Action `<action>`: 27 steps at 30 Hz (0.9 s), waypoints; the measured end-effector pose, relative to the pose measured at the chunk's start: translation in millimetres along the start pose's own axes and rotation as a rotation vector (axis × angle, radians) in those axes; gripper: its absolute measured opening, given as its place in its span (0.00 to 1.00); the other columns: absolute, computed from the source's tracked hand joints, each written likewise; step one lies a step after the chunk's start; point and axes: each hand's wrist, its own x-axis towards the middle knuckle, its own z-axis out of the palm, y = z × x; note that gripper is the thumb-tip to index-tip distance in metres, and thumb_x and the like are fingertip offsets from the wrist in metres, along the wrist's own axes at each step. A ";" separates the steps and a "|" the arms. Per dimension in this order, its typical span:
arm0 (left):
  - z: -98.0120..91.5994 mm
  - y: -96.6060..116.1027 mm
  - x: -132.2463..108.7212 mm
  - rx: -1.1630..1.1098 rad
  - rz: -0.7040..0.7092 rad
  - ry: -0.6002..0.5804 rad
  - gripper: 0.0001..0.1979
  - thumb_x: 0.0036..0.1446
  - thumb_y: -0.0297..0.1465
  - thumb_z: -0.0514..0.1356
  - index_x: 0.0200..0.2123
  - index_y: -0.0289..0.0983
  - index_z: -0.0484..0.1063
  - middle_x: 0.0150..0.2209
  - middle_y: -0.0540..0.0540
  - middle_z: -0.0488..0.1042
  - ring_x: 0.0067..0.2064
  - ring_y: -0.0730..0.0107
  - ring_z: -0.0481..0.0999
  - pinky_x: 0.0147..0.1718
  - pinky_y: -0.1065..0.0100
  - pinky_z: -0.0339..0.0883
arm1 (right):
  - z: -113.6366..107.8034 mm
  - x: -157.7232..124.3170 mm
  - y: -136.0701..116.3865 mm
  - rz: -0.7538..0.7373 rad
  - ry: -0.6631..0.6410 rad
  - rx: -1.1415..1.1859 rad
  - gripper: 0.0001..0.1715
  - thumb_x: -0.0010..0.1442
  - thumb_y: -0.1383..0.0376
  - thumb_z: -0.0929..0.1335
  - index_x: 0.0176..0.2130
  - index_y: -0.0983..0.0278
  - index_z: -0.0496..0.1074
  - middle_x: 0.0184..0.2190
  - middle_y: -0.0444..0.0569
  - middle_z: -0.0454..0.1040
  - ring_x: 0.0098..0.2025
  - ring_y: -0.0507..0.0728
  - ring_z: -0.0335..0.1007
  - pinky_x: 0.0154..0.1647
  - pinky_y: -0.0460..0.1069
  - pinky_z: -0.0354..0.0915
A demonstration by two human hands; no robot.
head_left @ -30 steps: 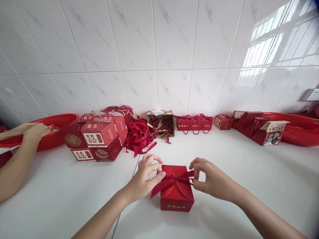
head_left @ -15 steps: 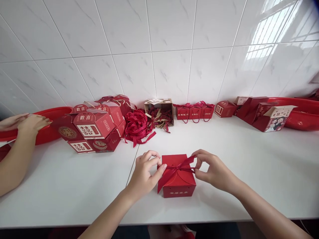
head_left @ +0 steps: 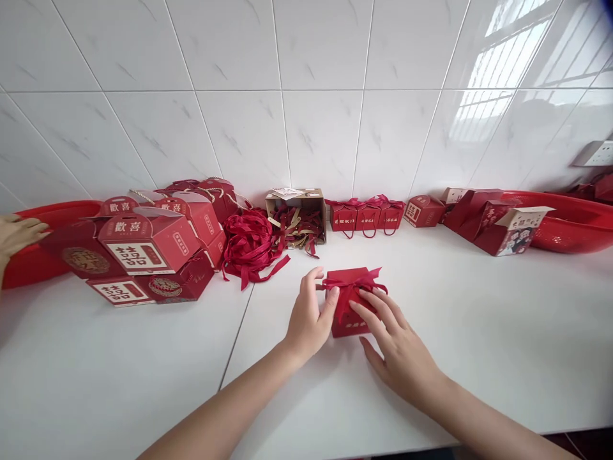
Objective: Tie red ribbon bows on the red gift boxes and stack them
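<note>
On my far left a co-worker's hand (head_left: 20, 236) is at a red basin (head_left: 45, 259), then come stacked gift boxes (head_left: 177, 252) and a heap of ribbon (head_left: 249, 243). My left hand (head_left: 310, 316) curves at the left side of the red box (head_left: 342, 327), which stands on the white table (head_left: 191, 358); whether it grips, I cannot tell. My right hand (head_left: 405, 354), fingers spread apart, reaches over the right front of this box, near its bow (head_left: 354, 287).

Left hand (head_left: 310, 316): bare, slim fingers (head_left: 310, 281), thumbnail (head_left: 336, 292) visible
Right hand (head_left: 401, 348): bare, long tapering fingers
Both forearms (head_left: 234, 402): bare, slender, smooth
</note>
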 end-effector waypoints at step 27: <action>-8.0 -38.8 -5.1 0.172 -0.037 -0.131 0.15 0.63 0.35 0.50 0.53 0.42 0.59 0.59 0.37 0.57 0.61 0.55 0.58 0.56 0.51 0.59 | 137.2 173.1 164.7 0.303 0.332 0.049 0.34 0.61 0.58 0.62 0.64 0.56 0.51 0.68 0.53 0.28 0.68 0.73 0.24 0.61 0.72 0.42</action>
